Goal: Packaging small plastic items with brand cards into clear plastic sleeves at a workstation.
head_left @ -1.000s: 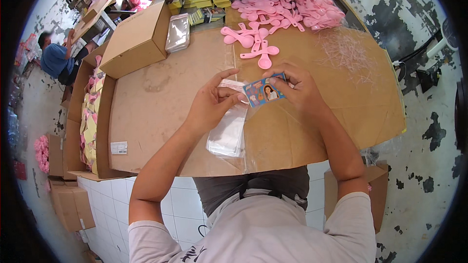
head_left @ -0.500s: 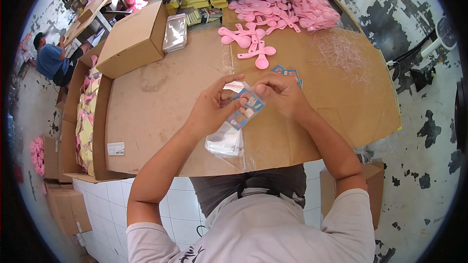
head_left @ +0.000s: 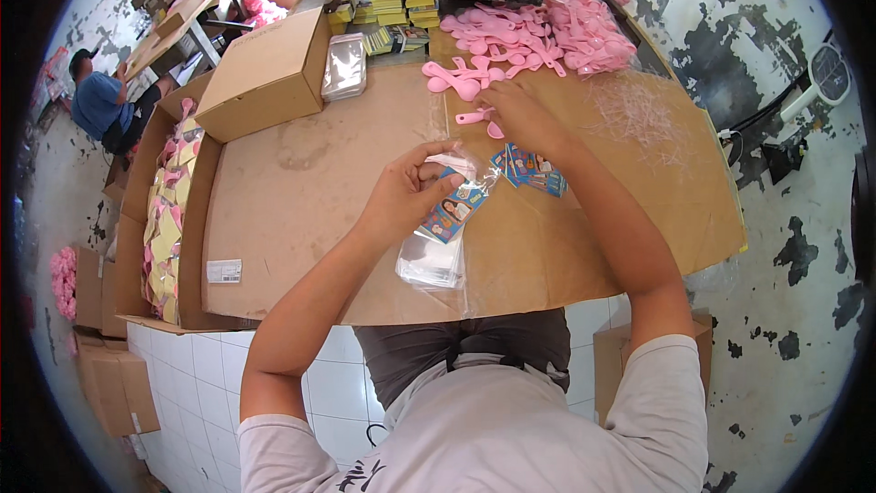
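My left hand point(head_left: 401, 192) is closed on a clear plastic bag with a blue printed card point(head_left: 453, 210) inside, tilted above the cardboard-covered table. Beneath it lies a stack of clear plastic bags point(head_left: 431, 262). My right hand point(head_left: 527, 119) is stretched forward over a few pink measuring spoons point(head_left: 473, 117), touching or just above them. Its fingertips are partly hidden, so whether it grips a spoon cannot be made out. Several blue printed cards point(head_left: 531, 172) lie fanned out below my right wrist. Beyond my fingers is a larger heap of pink measuring spoons point(head_left: 502, 32).
A closed carton point(head_left: 265, 73) and more clear bags point(head_left: 344, 68) stand at the back left. An open box point(head_left: 190, 246) of pink and yellow packed pieces borders the left edge. Bagged pink spoons point(head_left: 591, 32) and thin plastic strands point(head_left: 643, 119) lie right. A person point(head_left: 105, 105) sits far left.
My right hand has left the bag's mouth and moved forward to the pink spoons. My left hand still holds the bag with the card, in nearly the same place.
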A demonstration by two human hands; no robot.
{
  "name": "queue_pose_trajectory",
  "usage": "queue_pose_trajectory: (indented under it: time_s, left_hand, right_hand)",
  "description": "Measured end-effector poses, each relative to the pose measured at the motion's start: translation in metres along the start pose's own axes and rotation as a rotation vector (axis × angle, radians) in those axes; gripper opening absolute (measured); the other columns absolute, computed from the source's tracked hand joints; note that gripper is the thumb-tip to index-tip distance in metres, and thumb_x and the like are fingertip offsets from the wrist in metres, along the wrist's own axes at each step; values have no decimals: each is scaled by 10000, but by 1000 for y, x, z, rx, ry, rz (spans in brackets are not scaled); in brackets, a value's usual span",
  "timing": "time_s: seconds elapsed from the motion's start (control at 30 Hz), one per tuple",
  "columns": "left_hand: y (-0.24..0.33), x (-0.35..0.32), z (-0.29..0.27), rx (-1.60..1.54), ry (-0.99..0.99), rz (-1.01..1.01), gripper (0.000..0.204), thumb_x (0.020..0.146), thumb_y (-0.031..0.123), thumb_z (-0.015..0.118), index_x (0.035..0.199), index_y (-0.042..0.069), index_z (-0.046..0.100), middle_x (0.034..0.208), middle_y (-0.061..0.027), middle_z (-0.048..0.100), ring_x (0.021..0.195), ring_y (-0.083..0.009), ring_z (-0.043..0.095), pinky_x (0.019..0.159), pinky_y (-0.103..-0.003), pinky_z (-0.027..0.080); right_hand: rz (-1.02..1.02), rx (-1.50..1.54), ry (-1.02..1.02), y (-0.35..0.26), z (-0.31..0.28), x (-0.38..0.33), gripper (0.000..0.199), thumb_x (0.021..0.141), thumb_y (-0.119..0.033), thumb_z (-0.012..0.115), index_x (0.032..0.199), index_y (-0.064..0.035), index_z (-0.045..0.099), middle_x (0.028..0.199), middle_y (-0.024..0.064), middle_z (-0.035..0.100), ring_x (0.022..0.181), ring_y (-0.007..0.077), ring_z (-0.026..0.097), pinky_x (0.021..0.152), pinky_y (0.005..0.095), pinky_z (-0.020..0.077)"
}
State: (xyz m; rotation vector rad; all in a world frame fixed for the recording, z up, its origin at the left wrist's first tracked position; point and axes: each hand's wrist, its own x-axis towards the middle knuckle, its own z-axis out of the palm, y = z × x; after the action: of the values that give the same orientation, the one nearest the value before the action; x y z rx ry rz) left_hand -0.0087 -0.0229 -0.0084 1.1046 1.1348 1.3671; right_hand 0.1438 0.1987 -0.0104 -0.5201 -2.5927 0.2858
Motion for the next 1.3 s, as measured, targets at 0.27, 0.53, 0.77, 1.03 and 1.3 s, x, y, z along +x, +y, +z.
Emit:
queue_pose_trajectory:
  time_s: [0.27, 0.53, 0.77, 1.03, 1.3]
  left_hand:
    - [1, -4, 1, 21, 37, 39, 479, 974, 51, 679, 1419, 1, 509, 1009, -69, 747, 823, -64, 686, 705, -209, 552]
    - [-4, -3, 7, 66, 2, -15, 375, 994, 95, 672, 1348, -7, 599, 948, -45, 746, 794, -37, 648, 635, -220, 525]
    - [-4, -1, 9, 93, 15, -40, 362, 998, 88, 666, 1330, -46, 610, 1016, -72, 750, 860, -51, 665, 725, -203, 541]
    - [4, -4, 5, -116, -78, -52, 521, 994, 121, 676, 1455, -10, 472, 1056, -92, 751, 840, -89, 699, 659, -234, 573]
    - [3, -3, -2, -126, -247, 31, 546, 1010, 158, 656, 1480, -6, 432, 1143, -89, 718, 997, -113, 675, 867, -283, 550]
  right_hand:
    - [224, 878, 5, -46, -44, -31, 408, 929, -1, 671, 1321, 3, 558, 1127, 85, 652, 991, 187, 671, 804, 299, 523]
    - [306, 1136, 273, -81, -41, -57, 541, 920, 26, 688, 1412, -1, 463, 1092, 66, 624, 884, 113, 651, 677, 239, 552]
    - [237, 1160, 357, -86, -15, -67, 439, 971, -41, 677, 1377, 27, 524, 1115, 66, 619, 930, 119, 656, 746, 241, 556]
    - [158, 1232, 35, -83, -34, -67, 324, 991, -4, 579, 1313, -3, 615, 1276, 89, 599, 1226, 184, 555, 1052, 388, 447]
    - [-199, 620, -108, -98, -85, -54, 235, 895, 36, 647, 1082, -74, 738, 1235, 97, 661, 1197, 265, 602, 1049, 403, 452]
